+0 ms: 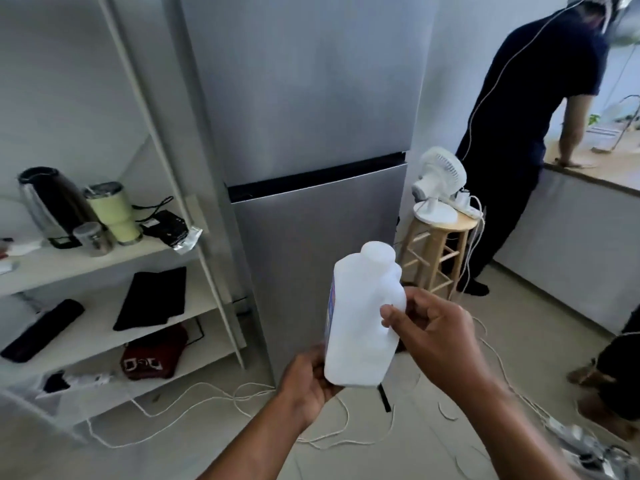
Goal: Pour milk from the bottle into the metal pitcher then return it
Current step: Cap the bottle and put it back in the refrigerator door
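Note:
A white plastic milk bottle (360,313) with a blue label on its left side is held upright in front of me, its white cap on. My left hand (308,379) cups the bottle's bottom corner from below. My right hand (433,337) grips its handle side, fingers curled around it. The bottle hangs in front of the lower door of a closed silver fridge (311,133). No metal pitcher is in view.
A white shelf unit (104,258) at left holds a kettle (52,206), a pale green tumbler (114,213) and dark items. A wooden stool (440,251) with a white fan (440,185) stands right of the fridge. A person in dark clothes (519,133) leans on a counter (588,188). White cables cross the floor.

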`<move>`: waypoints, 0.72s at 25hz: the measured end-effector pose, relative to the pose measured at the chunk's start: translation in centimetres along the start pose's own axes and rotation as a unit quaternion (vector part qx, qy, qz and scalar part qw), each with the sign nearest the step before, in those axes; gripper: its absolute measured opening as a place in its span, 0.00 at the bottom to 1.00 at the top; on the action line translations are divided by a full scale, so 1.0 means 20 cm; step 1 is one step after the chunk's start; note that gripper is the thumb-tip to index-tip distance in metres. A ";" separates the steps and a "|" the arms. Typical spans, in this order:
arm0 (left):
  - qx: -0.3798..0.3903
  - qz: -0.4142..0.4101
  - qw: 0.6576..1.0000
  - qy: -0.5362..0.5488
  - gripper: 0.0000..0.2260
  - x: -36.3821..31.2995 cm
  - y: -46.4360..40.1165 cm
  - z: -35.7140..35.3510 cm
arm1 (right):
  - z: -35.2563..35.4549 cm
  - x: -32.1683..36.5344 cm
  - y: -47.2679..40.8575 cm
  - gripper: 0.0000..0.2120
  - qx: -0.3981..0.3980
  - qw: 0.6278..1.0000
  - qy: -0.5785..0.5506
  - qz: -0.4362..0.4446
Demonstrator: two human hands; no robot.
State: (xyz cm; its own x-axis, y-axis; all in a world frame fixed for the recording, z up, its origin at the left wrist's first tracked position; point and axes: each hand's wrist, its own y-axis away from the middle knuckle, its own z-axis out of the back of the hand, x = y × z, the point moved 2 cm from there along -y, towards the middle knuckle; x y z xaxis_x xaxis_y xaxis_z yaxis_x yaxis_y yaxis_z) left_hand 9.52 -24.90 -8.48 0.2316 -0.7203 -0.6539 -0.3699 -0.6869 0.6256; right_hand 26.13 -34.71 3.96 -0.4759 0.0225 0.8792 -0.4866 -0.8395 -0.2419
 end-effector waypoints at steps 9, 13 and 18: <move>-0.099 -0.041 0.991 0.074 0.08 -0.36 -0.33 0.11 | -0.35 0.09 -0.61 0.09 0.116 0.989 0.055 0.074; -0.122 -0.089 0.987 -0.062 0.08 -0.56 -0.39 0.19 | -0.46 0.09 -0.70 0.12 0.113 0.989 0.035 0.085; -0.242 -0.406 0.762 -0.442 0.10 -1.30 -0.48 0.16 | -0.51 0.13 -0.75 0.08 0.105 0.991 0.021 0.078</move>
State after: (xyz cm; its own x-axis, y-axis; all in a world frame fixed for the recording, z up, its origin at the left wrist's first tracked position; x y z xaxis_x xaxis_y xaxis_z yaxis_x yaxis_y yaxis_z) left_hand 4.21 0.81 1.19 -0.5682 0.1617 -0.8069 -0.0032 -0.9809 -0.1943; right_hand 24.69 -16.46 5.65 -0.5654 -0.0972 0.8191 -0.2434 -0.9291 -0.2783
